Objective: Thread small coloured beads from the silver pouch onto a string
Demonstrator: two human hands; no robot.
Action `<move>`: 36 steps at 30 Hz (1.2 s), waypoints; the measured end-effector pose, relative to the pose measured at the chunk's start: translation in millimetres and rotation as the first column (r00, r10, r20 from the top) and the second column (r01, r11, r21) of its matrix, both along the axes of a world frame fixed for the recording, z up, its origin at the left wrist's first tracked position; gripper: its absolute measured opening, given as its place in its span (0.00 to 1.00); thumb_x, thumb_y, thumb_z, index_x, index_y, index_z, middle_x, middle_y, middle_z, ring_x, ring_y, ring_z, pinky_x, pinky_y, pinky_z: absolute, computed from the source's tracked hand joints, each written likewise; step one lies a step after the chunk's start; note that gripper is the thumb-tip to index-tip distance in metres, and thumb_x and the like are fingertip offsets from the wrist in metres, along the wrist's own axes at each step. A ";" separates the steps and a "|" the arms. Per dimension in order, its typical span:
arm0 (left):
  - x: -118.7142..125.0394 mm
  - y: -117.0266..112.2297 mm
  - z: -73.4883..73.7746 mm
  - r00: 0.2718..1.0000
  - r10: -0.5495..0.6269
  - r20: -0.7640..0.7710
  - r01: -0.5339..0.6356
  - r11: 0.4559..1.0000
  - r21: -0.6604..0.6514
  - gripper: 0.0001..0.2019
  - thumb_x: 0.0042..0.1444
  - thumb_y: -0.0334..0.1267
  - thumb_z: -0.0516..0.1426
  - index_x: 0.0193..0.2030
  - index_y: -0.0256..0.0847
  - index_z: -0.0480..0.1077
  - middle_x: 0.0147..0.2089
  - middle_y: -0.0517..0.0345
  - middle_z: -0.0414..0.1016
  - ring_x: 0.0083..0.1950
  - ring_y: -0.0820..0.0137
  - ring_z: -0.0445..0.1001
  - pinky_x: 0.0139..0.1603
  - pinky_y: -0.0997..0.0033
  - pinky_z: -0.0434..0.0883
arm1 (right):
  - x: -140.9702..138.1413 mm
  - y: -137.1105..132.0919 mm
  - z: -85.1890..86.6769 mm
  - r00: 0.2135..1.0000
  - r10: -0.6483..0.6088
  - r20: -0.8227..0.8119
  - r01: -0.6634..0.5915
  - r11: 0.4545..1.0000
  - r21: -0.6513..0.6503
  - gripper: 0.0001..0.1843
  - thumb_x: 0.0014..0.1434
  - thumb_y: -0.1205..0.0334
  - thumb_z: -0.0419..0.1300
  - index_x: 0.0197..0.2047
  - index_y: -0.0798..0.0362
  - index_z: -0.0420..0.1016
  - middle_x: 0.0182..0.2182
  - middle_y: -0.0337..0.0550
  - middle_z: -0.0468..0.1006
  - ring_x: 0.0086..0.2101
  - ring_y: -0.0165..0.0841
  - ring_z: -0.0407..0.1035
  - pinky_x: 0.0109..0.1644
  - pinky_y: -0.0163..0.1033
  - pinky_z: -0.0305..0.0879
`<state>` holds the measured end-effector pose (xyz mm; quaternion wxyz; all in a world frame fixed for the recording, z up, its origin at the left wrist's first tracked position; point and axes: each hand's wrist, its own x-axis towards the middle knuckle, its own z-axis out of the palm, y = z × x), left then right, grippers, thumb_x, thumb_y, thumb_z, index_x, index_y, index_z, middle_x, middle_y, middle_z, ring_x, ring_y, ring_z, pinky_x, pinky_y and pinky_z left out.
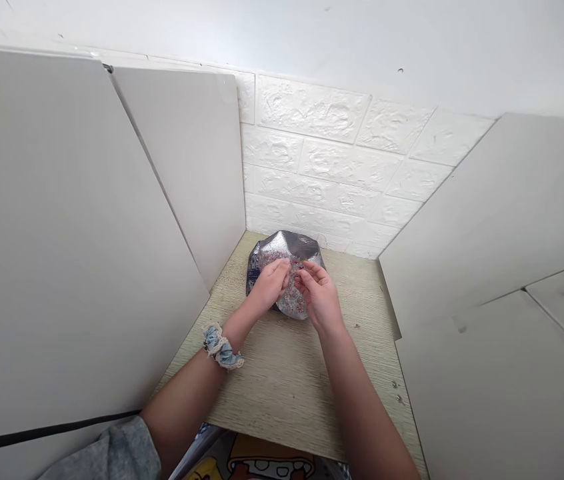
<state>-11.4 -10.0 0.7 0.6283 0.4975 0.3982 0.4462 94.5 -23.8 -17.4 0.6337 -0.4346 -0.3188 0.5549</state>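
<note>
Curled grip: two hands (pixel 273 283) (pixel 323 300) over one silvery bag (pixel 279 244)

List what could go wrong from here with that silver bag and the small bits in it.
1. The left hand and right hand are right at the soft-looking silver bag; a nudge might tip it and spill the small bits onto the tabletop.
2. The bits are tiny, so one could slip from the fingertips; whether any is held is too small to tell.

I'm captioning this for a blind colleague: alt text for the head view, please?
A person's left hand and right hand nearly meet over a silvery bag of small pinkish pieces on a wooden tabletop, between white panels.
</note>
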 end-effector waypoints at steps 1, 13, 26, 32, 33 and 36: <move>0.5 0.2 -0.6 1.000 -0.006 -0.010 0.006 1.000 0.003 0.14 0.51 0.47 0.47 0.23 0.39 0.53 0.15 0.70 0.46 0.13 0.84 0.43 0.13 0.81 0.45 | 0.6 0.1 0.8 0.996 0.010 -0.088 -0.011 1.000 -0.011 0.14 0.42 0.65 0.60 0.35 0.53 0.67 0.28 0.36 0.71 0.28 0.24 0.66 0.37 0.32 0.64; -1.0 3.4 -1.6 0.984 0.030 -0.177 -0.006 0.991 0.134 0.10 0.47 0.39 0.53 0.33 0.36 0.68 0.18 0.65 0.61 0.16 0.83 0.53 0.16 0.81 0.53 | 3.5 -1.5 3.3 0.943 0.013 -0.333 -0.019 1.000 -0.015 0.11 0.41 0.71 0.61 0.31 0.54 0.66 0.25 0.36 0.73 0.29 0.25 0.70 0.38 0.32 0.67; 0.6 -0.3 -0.6 0.981 0.004 -0.192 0.025 0.989 0.148 0.10 0.45 0.38 0.55 0.33 0.35 0.70 0.31 0.54 0.73 0.29 0.74 0.70 0.23 0.79 0.63 | 7.6 -0.8 0.2 0.942 0.022 -0.334 -0.025 1.000 -0.003 0.11 0.42 0.69 0.61 0.32 0.52 0.67 0.27 0.34 0.73 0.26 0.24 0.67 0.29 0.31 0.65; 0.6 -1.3 -5.5 0.961 0.110 -0.253 -0.043 0.965 0.260 0.10 0.47 0.40 0.53 0.31 0.36 0.69 0.28 0.57 0.72 0.26 0.76 0.67 0.28 0.77 0.64 | 5.4 -2.4 1.2 0.934 0.029 -0.357 -0.043 0.999 -0.032 0.11 0.43 0.69 0.61 0.32 0.52 0.67 0.26 0.34 0.73 0.28 0.24 0.68 0.34 0.31 0.66; 0.9 -1.5 -5.4 0.959 0.122 -0.257 -0.051 0.962 0.267 0.10 0.46 0.40 0.53 0.31 0.36 0.69 0.29 0.57 0.72 0.28 0.75 0.68 0.29 0.77 0.64 | 4.9 -2.5 1.3 0.933 0.030 -0.359 -0.045 0.998 -0.034 0.11 0.43 0.69 0.61 0.32 0.52 0.67 0.26 0.34 0.73 0.28 0.24 0.68 0.34 0.31 0.66; 1.8 -2.6 -3.2 0.952 0.125 -0.279 -0.049 0.963 0.264 0.10 0.45 0.40 0.54 0.30 0.35 0.69 0.28 0.57 0.72 0.29 0.75 0.68 0.30 0.77 0.64 | 3.4 -2.8 1.7 0.929 0.022 -0.370 -0.042 0.998 -0.048 0.11 0.43 0.70 0.61 0.32 0.52 0.67 0.26 0.34 0.73 0.28 0.23 0.69 0.35 0.31 0.66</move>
